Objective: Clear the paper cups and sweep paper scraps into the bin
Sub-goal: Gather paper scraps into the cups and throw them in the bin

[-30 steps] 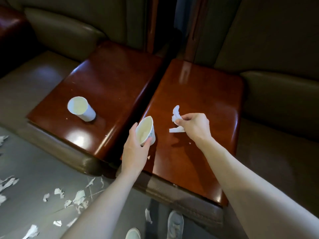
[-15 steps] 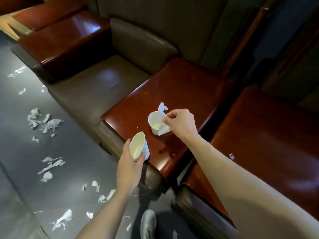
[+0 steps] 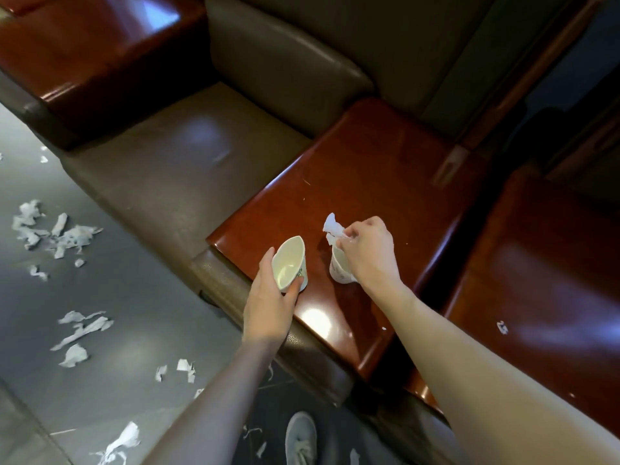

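- Left hand (image 3: 268,303): fingers and thumb curled round a squeezed paper cup (image 3: 289,265), mouth tilted up.
- Right hand (image 3: 367,251): fingertips pinch a crumpled scrap (image 3: 332,227); a second cup (image 3: 339,275) stands just beneath them on the wooden armrest (image 3: 369,169).
- Step judged: gathering cups.
- Next: drop the scrap into that cup, then grip it. Floor scraps (image 3: 67,236) unswept; no bin visible.

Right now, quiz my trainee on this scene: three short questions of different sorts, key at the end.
1. True or false: the left hand grips a tilted paper cup.
2. The right hand pinches: A a spoon, B a paper scrap, C a lid?
3. Fill in: most loose scraps lie on the grey ____.
Key: 1 true; 2 B; 3 floor.
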Available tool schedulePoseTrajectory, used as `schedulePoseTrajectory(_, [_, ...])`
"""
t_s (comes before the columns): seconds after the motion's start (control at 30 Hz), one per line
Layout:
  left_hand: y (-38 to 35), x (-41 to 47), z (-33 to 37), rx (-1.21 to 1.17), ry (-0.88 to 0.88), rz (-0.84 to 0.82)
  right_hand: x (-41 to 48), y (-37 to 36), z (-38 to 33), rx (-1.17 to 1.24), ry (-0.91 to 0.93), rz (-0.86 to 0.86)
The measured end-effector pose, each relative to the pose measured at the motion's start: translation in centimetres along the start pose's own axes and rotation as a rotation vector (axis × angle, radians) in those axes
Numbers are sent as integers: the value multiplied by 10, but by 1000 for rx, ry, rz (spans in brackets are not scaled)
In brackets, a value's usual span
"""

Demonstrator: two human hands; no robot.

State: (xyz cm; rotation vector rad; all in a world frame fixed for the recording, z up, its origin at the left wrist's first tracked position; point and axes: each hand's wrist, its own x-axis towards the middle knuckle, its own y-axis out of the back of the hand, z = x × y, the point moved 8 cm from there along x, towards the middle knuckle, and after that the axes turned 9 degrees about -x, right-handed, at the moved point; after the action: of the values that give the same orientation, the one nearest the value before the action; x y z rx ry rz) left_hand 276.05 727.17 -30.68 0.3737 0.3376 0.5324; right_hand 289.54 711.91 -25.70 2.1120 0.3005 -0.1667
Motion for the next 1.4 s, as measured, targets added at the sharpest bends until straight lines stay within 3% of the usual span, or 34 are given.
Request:
schedulePoseTrajectory(0.07, [-3,5,-1,16,6,-6,-2,-2,6,34,-37,20])
schedulePoseTrajectory(0.2, [-10,11,3,53,-21,-24,-9,7,12,-136,-28,108])
schedulePoseTrajectory(0.4, [-24,14,14,68,-76,-41,-20,20,26,71,-46,162])
schedulePoseTrajectory(0.47, [-29,13,15,43,-81,-56,-23,17,36,176,-86,107])
schedulePoseTrajectory(0.6, [-43,5,19,16,-94,-95,-32,-5,41,263,-73,-167])
schedulePoseTrajectory(0.73, [-53,-2,21,-29,-54,-146,-35,-13,40,328,9,-226])
schedulePoseTrajectory(0.87, [-61,-13,37,-10,-149,-212,-35,0,41,199,101,-117])
schedulePoseTrajectory(0.97, [-74,-25,51,-36,-181,-222,-42,21,55,241,72,-8])
schedulePoseTrajectory(1.23, [-149,-78,85,-17,-176,-356,-82,119,201,337,-342,381])
schedulePoseTrajectory(1.4, [-198,-108,97,-36,-184,-367,-110,159,283,236,-502,431])
